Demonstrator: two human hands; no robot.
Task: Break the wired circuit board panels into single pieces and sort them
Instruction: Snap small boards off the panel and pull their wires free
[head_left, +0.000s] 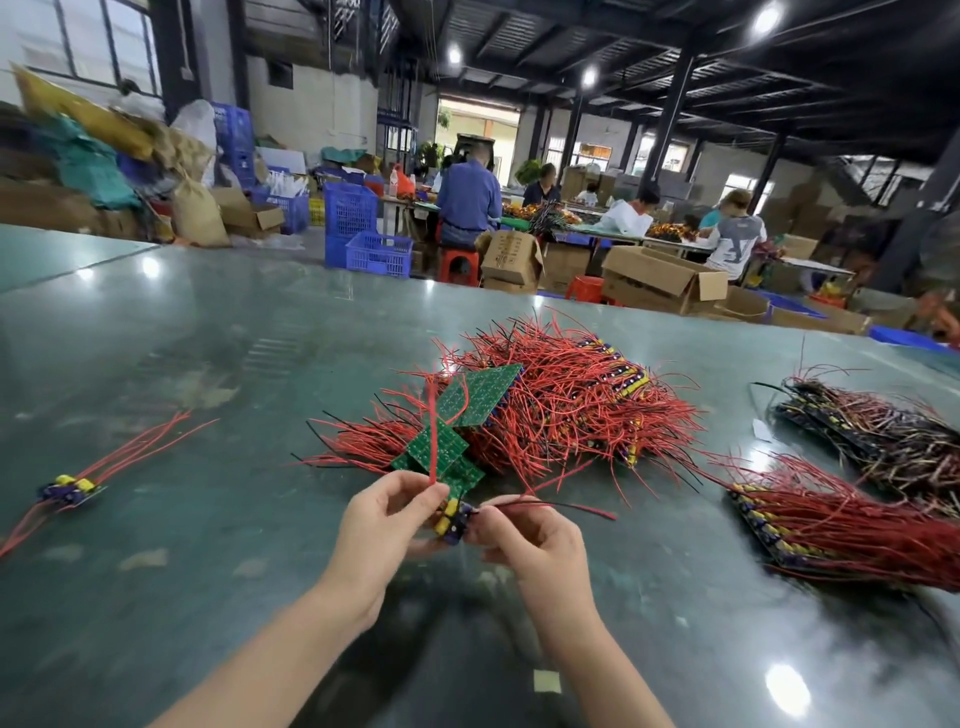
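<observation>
i see both hands low centre over the green table (208, 322). left hand (382, 525) pinches a small board strip (453, 517) with yellow and blue parts, thumb and fingers curled on it, a red wire rising from the grip. right hand (524, 540) grips the strip's right end plus a red and black wire pair (561, 505). big panel pile (550, 405) with red wires sits just beyond the hands, green undersides up. separated pieces (70, 488) lie far left. two more panel stacks (841, 514) at right. workers (467, 200) sit at far tables.
</observation>
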